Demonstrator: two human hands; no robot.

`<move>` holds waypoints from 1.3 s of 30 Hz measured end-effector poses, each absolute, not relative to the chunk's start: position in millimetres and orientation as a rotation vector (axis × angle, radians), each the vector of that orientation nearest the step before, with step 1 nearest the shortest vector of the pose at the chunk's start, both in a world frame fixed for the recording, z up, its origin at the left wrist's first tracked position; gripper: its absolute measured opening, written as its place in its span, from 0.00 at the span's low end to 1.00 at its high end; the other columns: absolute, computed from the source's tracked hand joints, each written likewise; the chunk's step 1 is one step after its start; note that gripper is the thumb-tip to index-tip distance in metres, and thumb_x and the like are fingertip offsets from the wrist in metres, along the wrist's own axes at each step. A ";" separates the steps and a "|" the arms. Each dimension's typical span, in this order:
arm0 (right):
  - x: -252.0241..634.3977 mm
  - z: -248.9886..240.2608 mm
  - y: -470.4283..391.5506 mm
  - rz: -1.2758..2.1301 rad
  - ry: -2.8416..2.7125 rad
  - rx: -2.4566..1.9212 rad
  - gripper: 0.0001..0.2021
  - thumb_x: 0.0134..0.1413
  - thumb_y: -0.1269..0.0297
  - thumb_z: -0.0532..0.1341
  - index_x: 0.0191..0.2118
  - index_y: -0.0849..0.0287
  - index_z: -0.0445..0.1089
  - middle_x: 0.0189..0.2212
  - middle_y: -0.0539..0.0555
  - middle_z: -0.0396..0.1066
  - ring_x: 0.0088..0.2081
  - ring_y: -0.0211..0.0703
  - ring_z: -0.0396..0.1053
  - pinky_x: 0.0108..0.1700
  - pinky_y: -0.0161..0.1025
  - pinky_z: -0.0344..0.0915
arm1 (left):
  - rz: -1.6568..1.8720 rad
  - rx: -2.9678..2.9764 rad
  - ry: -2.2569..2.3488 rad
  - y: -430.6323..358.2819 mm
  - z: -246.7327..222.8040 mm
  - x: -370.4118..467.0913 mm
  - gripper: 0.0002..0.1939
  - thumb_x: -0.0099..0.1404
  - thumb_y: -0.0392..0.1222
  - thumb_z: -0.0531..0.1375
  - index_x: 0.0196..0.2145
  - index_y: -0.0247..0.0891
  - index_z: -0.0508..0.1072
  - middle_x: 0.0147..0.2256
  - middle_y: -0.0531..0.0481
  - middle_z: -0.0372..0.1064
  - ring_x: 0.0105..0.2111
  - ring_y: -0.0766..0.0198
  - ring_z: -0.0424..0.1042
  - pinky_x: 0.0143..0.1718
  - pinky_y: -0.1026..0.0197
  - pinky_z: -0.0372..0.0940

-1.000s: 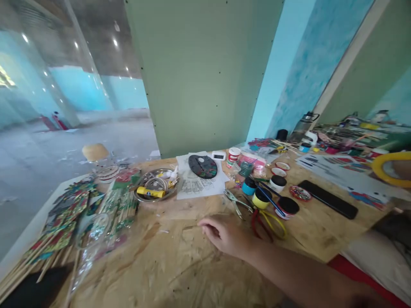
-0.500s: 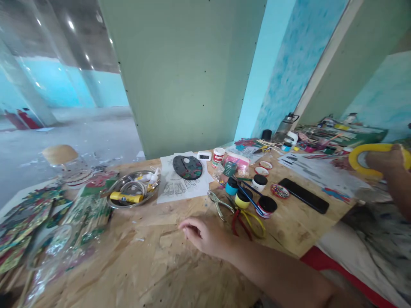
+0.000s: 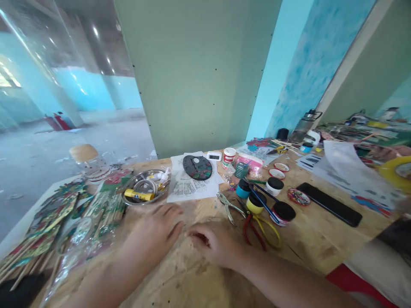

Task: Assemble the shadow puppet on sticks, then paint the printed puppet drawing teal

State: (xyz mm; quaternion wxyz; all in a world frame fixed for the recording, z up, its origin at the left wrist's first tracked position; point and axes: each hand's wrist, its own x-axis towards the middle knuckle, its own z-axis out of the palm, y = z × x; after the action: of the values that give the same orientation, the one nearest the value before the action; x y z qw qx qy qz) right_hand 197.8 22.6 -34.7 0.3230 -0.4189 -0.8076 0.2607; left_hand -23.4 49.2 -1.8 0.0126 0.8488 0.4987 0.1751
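Observation:
My left hand (image 3: 157, 231) is over the wooden table (image 3: 180, 278), slightly blurred, its fingers stretched out and no object visible in it. Close to its right, my right hand (image 3: 218, 244) has its fingers curled in toward the thumb; what they hold, if anything, is hidden. Just beyond my right hand lie silver pliers (image 3: 228, 207) and a tool with red and yellow handles (image 3: 253, 231). A metal bowl (image 3: 128, 200) with a yellow tube (image 3: 139, 195) stands past my left hand. Printed sheets (image 3: 183, 194) lie ahead, a dark paint palette (image 3: 197, 167) on them.
Several paint jars (image 3: 256, 202), a dish of colourful beads (image 3: 298, 196) and a black phone (image 3: 329, 204) occupy the right side. Painted stick pieces (image 3: 107, 201) and clear plastic wrap (image 3: 75, 248) lie left. At far right, another person's hand is near a yellow tape roll (image 3: 396, 171) and paper.
My left hand has come into view from below, beside my right hand, which stays curled. The view has swung left. At right, a paper sheet is now lifted near the other person's tape roll.

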 end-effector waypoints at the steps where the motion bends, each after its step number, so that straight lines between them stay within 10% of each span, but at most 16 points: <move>1: 198.1 -35.3 22.6 0.665 -2.108 -1.081 0.10 0.58 0.69 0.57 0.41 0.57 0.76 0.31 0.52 0.79 0.33 0.41 0.74 0.36 0.34 0.64 | 0.478 2.652 1.513 66.3 -4.3 -6.7 0.16 0.69 0.49 0.54 0.51 0.45 0.73 0.55 0.47 0.71 0.54 0.56 0.70 0.57 0.52 0.65; 6: 200.4 -38.9 23.2 0.752 -2.012 -1.075 0.10 0.59 0.70 0.57 0.40 0.56 0.75 0.28 0.50 0.77 0.30 0.38 0.73 0.33 0.32 0.64 | 0.373 2.595 1.548 123.5 -40.2 44.1 0.40 0.64 0.61 0.56 0.65 0.35 0.57 0.68 0.38 0.51 0.69 0.46 0.48 0.68 0.43 0.49; 27: 189.9 -42.8 21.1 0.669 -2.167 -1.100 0.10 0.60 0.71 0.56 0.40 0.55 0.74 0.30 0.50 0.77 0.30 0.37 0.73 0.35 0.32 0.66 | 0.499 2.487 1.655 134.0 -66.9 45.7 0.39 0.63 0.63 0.54 0.64 0.36 0.58 0.68 0.40 0.52 0.68 0.49 0.50 0.68 0.46 0.45; 39: 179.2 9.3 27.4 0.009 -2.563 -1.123 0.13 0.65 0.63 0.56 0.52 0.60 0.70 0.47 0.61 0.75 0.46 0.51 0.72 0.47 0.45 0.68 | 0.489 2.564 1.658 143.1 -79.0 46.5 0.37 0.63 0.56 0.53 0.64 0.33 0.59 0.67 0.32 0.53 0.67 0.41 0.52 0.66 0.39 0.47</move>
State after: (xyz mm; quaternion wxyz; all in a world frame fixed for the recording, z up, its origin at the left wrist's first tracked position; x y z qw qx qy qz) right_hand 179.2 27.4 9.3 0.1707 -0.3954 -0.9025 0.0032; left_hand 46.5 143.1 -79.0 0.0246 0.8289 0.5361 0.1581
